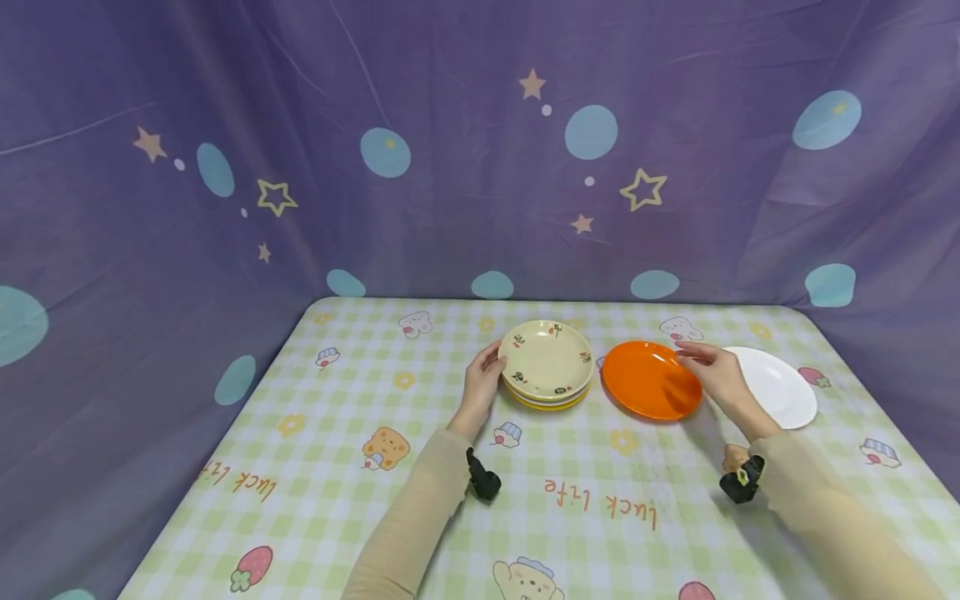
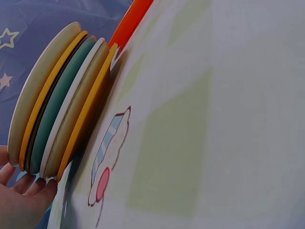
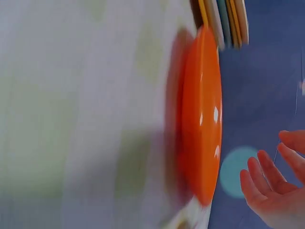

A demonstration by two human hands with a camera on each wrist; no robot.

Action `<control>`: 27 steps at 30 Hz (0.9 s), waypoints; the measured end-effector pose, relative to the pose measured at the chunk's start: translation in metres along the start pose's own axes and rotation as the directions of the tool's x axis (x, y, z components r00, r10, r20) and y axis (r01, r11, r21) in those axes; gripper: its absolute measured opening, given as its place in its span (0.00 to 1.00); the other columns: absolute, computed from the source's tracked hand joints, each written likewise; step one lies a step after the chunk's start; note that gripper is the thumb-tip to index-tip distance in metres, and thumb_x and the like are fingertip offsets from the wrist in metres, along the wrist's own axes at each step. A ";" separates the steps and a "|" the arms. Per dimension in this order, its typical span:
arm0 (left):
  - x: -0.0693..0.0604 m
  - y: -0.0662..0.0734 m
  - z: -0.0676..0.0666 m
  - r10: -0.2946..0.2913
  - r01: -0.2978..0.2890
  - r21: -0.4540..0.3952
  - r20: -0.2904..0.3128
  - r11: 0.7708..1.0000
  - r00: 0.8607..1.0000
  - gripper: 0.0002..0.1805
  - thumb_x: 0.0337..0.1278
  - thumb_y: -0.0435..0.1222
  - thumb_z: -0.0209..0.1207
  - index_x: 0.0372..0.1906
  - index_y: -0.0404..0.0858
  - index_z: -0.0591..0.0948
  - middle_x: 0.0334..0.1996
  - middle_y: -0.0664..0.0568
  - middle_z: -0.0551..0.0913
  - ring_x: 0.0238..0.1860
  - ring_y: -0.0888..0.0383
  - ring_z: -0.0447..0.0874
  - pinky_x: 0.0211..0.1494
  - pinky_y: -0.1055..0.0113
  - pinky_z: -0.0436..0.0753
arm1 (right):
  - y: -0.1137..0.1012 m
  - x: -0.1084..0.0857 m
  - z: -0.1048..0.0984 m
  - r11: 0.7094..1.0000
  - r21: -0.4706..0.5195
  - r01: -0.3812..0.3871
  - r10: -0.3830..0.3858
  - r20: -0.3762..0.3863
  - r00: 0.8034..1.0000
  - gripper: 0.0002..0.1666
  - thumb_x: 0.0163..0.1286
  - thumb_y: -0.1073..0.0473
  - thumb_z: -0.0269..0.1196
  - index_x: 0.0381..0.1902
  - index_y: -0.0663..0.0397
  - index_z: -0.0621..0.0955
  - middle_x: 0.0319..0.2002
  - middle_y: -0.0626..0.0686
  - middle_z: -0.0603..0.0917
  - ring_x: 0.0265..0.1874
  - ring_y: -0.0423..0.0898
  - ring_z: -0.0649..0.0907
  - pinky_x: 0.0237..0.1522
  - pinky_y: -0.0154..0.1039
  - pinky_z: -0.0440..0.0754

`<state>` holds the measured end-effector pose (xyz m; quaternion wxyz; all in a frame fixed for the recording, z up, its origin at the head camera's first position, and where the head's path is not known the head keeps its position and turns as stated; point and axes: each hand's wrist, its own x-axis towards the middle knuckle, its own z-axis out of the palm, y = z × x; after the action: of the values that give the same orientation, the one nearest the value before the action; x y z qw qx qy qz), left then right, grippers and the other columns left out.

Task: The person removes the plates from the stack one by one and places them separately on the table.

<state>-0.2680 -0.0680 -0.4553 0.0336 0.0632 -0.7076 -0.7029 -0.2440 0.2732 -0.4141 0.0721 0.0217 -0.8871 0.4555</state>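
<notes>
A stack of several plates stands near the middle of the table, topped by a cream plate (image 1: 546, 358) with small printed pictures around its rim. Below it, in the left wrist view, show yellow, a teal plate (image 2: 61, 107), white, tan and another yellow rim. My left hand (image 1: 482, 385) rests its fingertips against the stack's left side. To the right lies a glossy orange plate (image 1: 651, 381). My right hand (image 1: 716, 377) hovers over that plate's right edge, fingers loosely bent and holding nothing; the right wrist view has the hand (image 3: 276, 191) apart from the orange plate.
A white plate (image 1: 780, 392) lies on the far right, partly behind my right hand and wrist. Everything stands on a green-checked tablecloth (image 1: 337, 500) with printed figures. A purple curtain (image 1: 465, 217) hangs behind the table's back edge and along the left.
</notes>
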 end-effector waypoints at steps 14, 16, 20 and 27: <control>0.001 -0.001 0.001 -0.025 0.025 0.013 -0.007 1.000 1.000 0.21 0.59 0.35 0.50 0.59 0.43 0.69 0.58 0.51 0.69 0.57 0.56 0.67 0.59 0.69 0.70 | -0.034 0.002 0.044 0.995 0.095 -0.020 0.008 0.122 0.992 0.23 0.63 0.59 0.56 0.54 0.67 0.72 0.49 0.65 0.76 0.49 0.58 0.74 0.53 0.48 0.72; 0.001 0.000 0.001 -0.028 0.028 0.016 -0.006 0.999 1.000 0.21 0.59 0.36 0.50 0.59 0.43 0.68 0.58 0.51 0.69 0.57 0.56 0.67 0.58 0.69 0.70 | -0.036 0.003 0.049 0.997 0.083 -0.012 0.001 0.124 0.992 0.22 0.62 0.60 0.56 0.53 0.66 0.73 0.49 0.63 0.77 0.48 0.57 0.75 0.52 0.47 0.73; 0.001 0.000 0.002 -0.032 0.032 0.013 -0.005 0.999 0.999 0.22 0.59 0.36 0.51 0.59 0.43 0.68 0.58 0.51 0.70 0.57 0.58 0.67 0.58 0.71 0.70 | -0.038 0.004 0.057 0.996 0.087 -0.015 0.003 0.144 0.990 0.22 0.62 0.60 0.56 0.53 0.64 0.74 0.51 0.62 0.76 0.50 0.56 0.74 0.53 0.48 0.72; 0.001 -0.001 0.002 -0.025 0.025 0.004 -0.006 1.000 1.000 0.22 0.58 0.35 0.51 0.59 0.43 0.68 0.58 0.51 0.70 0.57 0.57 0.68 0.58 0.70 0.70 | -0.044 0.005 0.070 0.988 0.147 -0.044 0.015 0.190 0.982 0.24 0.62 0.63 0.55 0.56 0.64 0.70 0.53 0.63 0.74 0.52 0.57 0.73 0.57 0.49 0.67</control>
<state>-0.2691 -0.0666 -0.4560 0.0266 0.0743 -0.7079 -0.7018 -0.2519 0.1904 -0.4181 -0.0209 0.0570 -0.8532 0.5180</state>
